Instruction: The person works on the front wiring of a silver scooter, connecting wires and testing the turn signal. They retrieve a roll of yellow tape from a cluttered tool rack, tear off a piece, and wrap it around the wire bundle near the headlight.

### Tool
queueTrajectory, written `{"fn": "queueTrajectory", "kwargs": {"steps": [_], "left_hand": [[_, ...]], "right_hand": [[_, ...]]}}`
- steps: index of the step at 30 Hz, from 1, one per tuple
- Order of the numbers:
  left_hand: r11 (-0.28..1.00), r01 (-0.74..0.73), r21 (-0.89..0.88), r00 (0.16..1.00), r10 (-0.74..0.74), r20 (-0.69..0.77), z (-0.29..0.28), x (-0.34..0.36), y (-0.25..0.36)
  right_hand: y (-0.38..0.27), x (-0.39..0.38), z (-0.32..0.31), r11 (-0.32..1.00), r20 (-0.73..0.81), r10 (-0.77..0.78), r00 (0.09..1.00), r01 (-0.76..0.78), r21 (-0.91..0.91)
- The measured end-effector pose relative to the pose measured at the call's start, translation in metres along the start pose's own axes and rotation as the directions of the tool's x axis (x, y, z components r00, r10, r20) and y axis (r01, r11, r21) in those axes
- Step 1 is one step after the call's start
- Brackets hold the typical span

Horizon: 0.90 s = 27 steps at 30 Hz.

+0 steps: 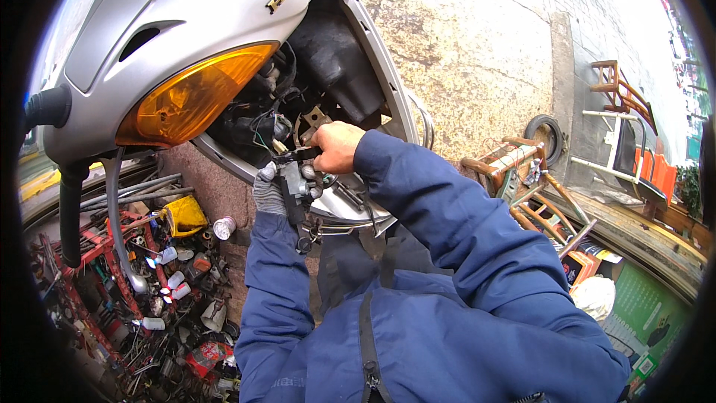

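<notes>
A small metal part sits between the two hands, at about 7 o'clock from the right hand and 2 o'clock from the gloved left hand, just below the scooter's opened front. At 10 o'clock glows the orange lamp; black wires and a dark housing crowd the cavity behind, and the silver rim curves at 2 o'clock. Scattered parts fill a red tray at 8 o'clock. The right fingers are curled tight on a dark tool, probably pliers; the view is too cramped to be sure. The left fingers are wrapped around the part.
</notes>
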<state>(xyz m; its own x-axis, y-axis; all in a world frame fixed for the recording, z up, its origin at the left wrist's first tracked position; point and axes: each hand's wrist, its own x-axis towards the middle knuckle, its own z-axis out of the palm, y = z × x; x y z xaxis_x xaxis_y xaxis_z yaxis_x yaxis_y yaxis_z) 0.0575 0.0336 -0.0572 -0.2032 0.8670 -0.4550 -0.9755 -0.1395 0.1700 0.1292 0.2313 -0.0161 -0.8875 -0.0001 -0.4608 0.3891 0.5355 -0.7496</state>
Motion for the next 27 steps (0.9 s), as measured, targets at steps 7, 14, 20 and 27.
{"fn": "queueTrajectory", "kwargs": {"steps": [7, 14, 20, 27], "left_hand": [[0.999, -0.032, 0.018, 0.993, 0.034, -0.114, 0.003, -0.001, -0.002], [0.996, -0.057, 0.066, 0.985, 0.067, -0.158, -0.006, 0.001, -0.002], [0.982, -0.091, 0.163, 0.976, 0.120, -0.183, -0.015, -0.003, -0.003], [0.905, -0.138, 0.402, 0.974, 0.198, -0.112, -0.007, -0.005, 0.002]], "right_hand": [[-0.001, -0.001, -0.003, 0.999, 0.011, -0.001, 1.000, 0.002, -0.052], [0.000, -0.002, -0.003, 0.999, -0.030, -0.036, 0.999, 0.035, -0.024], [-0.001, -0.003, -0.006, 0.998, -0.024, -0.054, 0.998, 0.054, -0.028], [-0.002, -0.007, -0.009, 0.997, -0.016, -0.052, 0.999, 0.052, 0.064]]}}
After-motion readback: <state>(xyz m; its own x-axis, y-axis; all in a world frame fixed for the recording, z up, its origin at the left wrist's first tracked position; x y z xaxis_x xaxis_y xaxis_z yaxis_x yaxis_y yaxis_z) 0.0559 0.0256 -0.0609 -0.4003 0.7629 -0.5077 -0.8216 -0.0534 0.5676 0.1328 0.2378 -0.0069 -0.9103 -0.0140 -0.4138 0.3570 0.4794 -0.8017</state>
